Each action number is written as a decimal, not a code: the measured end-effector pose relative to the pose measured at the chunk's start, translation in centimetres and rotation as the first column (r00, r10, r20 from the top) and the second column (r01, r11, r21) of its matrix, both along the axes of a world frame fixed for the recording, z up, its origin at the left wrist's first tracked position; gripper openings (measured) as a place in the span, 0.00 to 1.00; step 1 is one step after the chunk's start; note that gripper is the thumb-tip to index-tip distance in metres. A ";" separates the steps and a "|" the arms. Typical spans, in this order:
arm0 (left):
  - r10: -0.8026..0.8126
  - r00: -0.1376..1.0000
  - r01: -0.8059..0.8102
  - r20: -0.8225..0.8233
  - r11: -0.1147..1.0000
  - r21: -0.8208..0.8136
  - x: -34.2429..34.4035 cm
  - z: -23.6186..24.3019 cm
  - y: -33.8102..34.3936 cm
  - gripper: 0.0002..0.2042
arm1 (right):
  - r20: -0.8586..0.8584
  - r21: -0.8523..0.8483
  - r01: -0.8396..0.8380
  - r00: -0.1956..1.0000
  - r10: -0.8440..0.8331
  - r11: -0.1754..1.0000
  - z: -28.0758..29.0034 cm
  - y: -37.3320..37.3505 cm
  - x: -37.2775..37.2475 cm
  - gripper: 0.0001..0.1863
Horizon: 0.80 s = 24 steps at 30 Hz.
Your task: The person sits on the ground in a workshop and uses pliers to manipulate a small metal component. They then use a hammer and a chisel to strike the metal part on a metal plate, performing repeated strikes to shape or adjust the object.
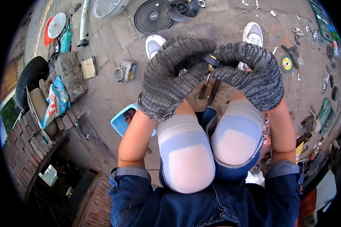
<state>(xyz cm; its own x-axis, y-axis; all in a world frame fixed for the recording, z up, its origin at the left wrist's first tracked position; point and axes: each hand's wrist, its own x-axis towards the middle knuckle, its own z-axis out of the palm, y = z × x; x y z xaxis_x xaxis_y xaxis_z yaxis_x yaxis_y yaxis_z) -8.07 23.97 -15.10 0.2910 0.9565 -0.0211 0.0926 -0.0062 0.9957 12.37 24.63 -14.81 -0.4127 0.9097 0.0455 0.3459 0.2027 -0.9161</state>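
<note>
My left hand (168, 77) and my right hand (250, 77), both in dark grey knit work gloves, meet above my knees, fingers curled around a small dark object (208, 57) with yellowish bits; I cannot make out what it is, as the gloves hide most of it. Just below my fingertips, two slender dark-handled tools (204, 89) point down toward my legs; whether my hands touch them I cannot tell. I wear pale knee pads (185, 162) and white shoes (252, 34).
A blue tray (121, 123) with small parts lies left of my knees. Around me are fan grilles (147, 26), a metal can (119, 74), a rock (70, 77), a tyre (28, 79) by bricks, a cutting disc (287, 62), green tool cases (326, 115) and scattered scrap.
</note>
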 end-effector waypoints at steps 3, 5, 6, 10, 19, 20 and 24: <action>-0.079 0.990 0.084 -0.120 0.996 0.035 -0.2 4.5 -1.6 0.18 | 0.029 0.089 0.018 0.999 -0.021 0.996 4.2 -2.3 0.1 0.18; -0.042 0.986 0.066 -0.164 0.987 0.146 0.0 6.6 -3.1 0.17 | 0.074 0.063 0.040 0.996 -0.045 0.997 6.9 -3.9 0.0 0.17; -0.041 0.970 0.105 -0.241 0.960 0.261 0.0 7.5 -3.6 0.17 | -0.049 0.080 0.068 0.997 -0.065 0.994 7.7 -4.8 0.0 0.17; 0.065 0.874 0.209 -0.481 0.844 0.494 0.2 12.5 -7.2 0.17 | -0.241 -0.084 0.107 0.963 -0.125 0.991 11.8 -9.2 0.0 0.15; 0.032 0.939 0.094 -0.343 0.934 0.345 1.3 17.4 -13.8 0.19 | -0.406 -0.450 0.228 0.809 -0.426 0.863 16.0 -17.3 -0.4 0.13; 0.044 0.962 0.049 -0.271 0.944 0.327 1.5 17.3 -14.6 0.20 | -0.387 -0.413 0.269 0.813 -0.435 0.870 16.2 -18.0 -0.6 0.13; 0.123 0.978 -0.071 -0.168 0.954 0.291 1.9 18.8 -17.2 0.18 | -0.309 -0.224 0.330 0.868 -0.388 0.917 16.9 -19.9 -1.0 0.13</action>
